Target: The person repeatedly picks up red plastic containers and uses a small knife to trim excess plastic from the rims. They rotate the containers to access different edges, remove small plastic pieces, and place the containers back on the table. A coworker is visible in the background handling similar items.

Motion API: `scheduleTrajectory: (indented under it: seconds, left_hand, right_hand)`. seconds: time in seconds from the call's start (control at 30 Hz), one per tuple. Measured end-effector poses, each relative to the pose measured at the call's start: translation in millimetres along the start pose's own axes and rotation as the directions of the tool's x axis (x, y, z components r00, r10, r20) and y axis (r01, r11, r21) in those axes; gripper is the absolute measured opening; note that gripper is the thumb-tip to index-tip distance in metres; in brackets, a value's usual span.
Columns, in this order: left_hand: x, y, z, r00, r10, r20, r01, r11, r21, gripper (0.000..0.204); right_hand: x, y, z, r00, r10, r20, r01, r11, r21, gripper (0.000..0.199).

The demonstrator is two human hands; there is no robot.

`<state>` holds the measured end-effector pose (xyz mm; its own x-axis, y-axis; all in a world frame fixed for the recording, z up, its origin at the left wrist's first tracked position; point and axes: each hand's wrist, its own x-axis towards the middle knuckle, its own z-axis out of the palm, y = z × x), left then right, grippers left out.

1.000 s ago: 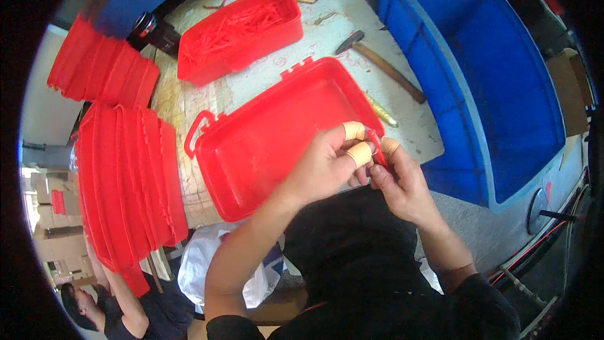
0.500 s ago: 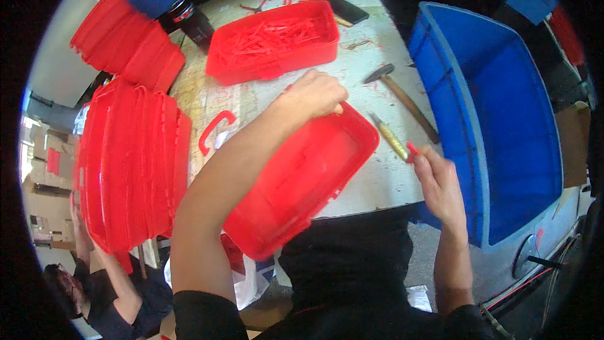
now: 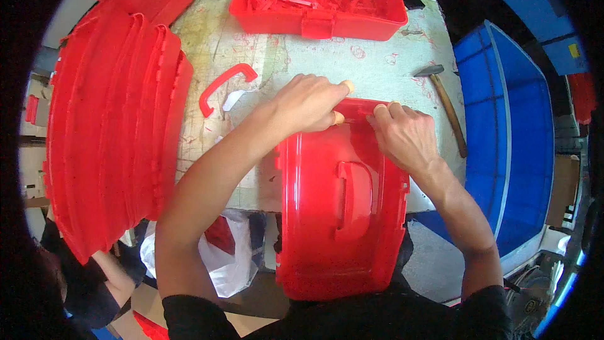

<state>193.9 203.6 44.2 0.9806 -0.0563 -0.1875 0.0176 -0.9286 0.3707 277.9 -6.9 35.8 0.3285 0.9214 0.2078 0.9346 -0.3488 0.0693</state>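
A shallow red plastic box lid [image 3: 308, 214] stretches from the table's near edge toward my body, with a handle shape [image 3: 352, 201] at its middle. My left hand [image 3: 308, 104] grips its far edge, thumb on the inner side and index finger beyond the rim; tan covers sit on these fingertips. My right hand [image 3: 406, 132] is closed over the same edge, near the far right corner, its fingers curled and partly hidden. On the table to the left lies a loose red handle [image 3: 229, 82] beside a white scrap [image 3: 234, 99].
A red box [image 3: 277, 22] full of red plastic strips stands at the back. Tall stacks of red shells [image 3: 119, 119] rise at left. A hammer [image 3: 450, 110] lies at right, beside a big blue bin [image 3: 503, 119]. White plastic bags [image 3: 233, 264] hang below. Another person's arm [image 3: 116, 277] shows lower left.
The red lid has turned from slanted to lengthwise toward me. My right hand has moved from the yellow-handled tool to the lid's far edge. That tool is out of sight. The view has shifted.
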Motion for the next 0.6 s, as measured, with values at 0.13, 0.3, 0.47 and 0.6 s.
scheduleTrajectory:
  seconds: [0.13,0.3,0.47,0.6]
  left_hand:
    - [12.7,0.2,-5.2,0.993,0.005,0.119,0.005,0.996,-0.086,0.053]
    - [21.7,8.5,-9.7,0.977,-0.027,0.213,0.034,0.999,-0.027,0.047]
    - [26.8,14.7,-5.6,0.993,-0.039,0.112,0.041,0.999,-0.017,0.045]
    - [28.3,13.4,3.3,0.996,-0.047,0.071,0.047,0.999,-0.012,0.041]
  right_hand:
    - [1.0,-4.1,2.4,1.0,0.011,-0.028,-0.01,0.999,0.054,0.02]
    - [2.4,-8.4,6.2,0.998,0.052,-0.044,-0.049,0.997,0.056,0.021]
    - [4.0,-10.7,10.3,0.994,0.081,-0.071,-0.079,0.996,0.035,0.022]
    - [6.0,-7.7,4.5,0.998,0.06,-0.01,-0.06,0.998,0.023,0.023]
